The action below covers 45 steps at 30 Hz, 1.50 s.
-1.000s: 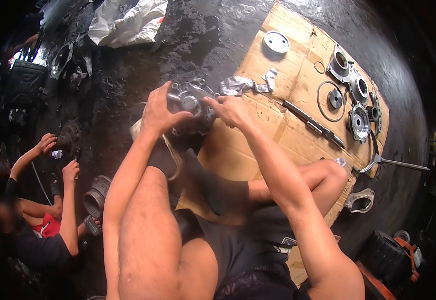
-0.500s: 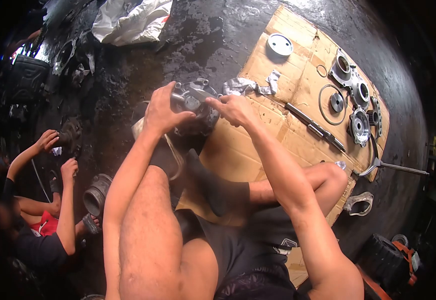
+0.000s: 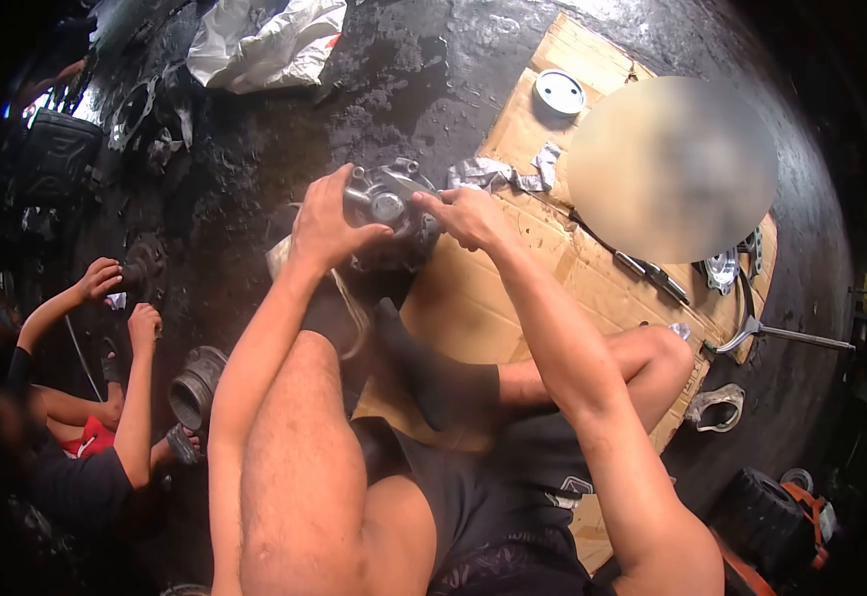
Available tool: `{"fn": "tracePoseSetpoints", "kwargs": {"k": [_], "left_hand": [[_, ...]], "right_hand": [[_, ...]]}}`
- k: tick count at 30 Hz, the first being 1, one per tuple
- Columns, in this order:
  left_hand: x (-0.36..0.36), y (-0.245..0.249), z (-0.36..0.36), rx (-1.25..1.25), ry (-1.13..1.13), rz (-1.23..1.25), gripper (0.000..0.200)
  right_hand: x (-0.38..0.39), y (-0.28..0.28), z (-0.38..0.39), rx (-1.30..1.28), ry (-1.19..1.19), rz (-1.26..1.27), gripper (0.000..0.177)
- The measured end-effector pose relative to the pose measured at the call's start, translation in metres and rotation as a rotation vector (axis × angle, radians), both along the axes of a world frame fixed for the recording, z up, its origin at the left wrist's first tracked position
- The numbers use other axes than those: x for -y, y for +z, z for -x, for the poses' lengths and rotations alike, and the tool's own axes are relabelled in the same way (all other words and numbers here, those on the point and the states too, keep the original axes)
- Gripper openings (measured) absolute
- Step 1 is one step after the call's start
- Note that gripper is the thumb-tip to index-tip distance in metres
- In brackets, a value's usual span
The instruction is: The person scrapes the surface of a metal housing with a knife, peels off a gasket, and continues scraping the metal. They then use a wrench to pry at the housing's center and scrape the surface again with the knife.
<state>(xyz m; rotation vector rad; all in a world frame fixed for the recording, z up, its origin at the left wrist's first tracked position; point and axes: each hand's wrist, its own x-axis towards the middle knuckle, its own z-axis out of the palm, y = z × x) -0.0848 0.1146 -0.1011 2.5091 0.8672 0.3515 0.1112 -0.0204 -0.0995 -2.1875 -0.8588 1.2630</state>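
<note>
A grey metal housing (image 3: 390,236), with a round boss at its middle and bolt lugs round its edge, lies in front of my crossed legs. My left hand (image 3: 332,221) grips its left side, thumb spread toward the boss. In my right hand (image 3: 465,217) is a flat pointed metal blade (image 3: 406,184), lying across the housing's upper face. My fingers wrap round the blade's other end and hide it. Just beyond my right hand, a crumpled patterned rag (image 3: 481,173) rests at the cardboard's edge.
Cardboard (image 3: 468,298) to the right carries a white round lid (image 3: 559,93), a metal shaft (image 3: 652,276) and metal parts partly hidden by a blurred patch. A long-handled tool (image 3: 796,338) crosses its edge. At left, a co-worker's hands (image 3: 96,280) are near a dark part.
The blade has shifted slightly on the housing, with my hands almost in the same place. The co-worker's lower hand has moved slightly. A blurred patch now covers parts on the cardboard.
</note>
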Motion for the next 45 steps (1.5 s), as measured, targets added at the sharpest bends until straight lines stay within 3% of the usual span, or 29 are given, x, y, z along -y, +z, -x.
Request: {"fn": "tracePoseSetpoints", "kwargs": {"k": [15, 28, 31, 45], "left_hand": [[-0.001, -0.001, 0.001, 0.002, -0.007, 0.026, 0.106], [0.001, 0.001, 0.000, 0.094, -0.007, 0.060, 0.124], [0.002, -0.001, 0.000, 0.094, 0.003, 0.072, 0.126], [0.003, 0.001, 0.000, 0.078, 0.021, 0.072, 0.127]], "right_hand": [[-0.008, 0.002, 0.002, 0.058, 0.072, 0.017, 0.067], [-0.015, 0.006, 0.000, 0.177, 0.158, 0.025, 0.067], [-0.016, 0.004, 0.000, 0.158, 0.051, -0.004, 0.066], [-0.014, 0.009, -0.003, 0.097, 0.093, 0.040, 0.066]]}}
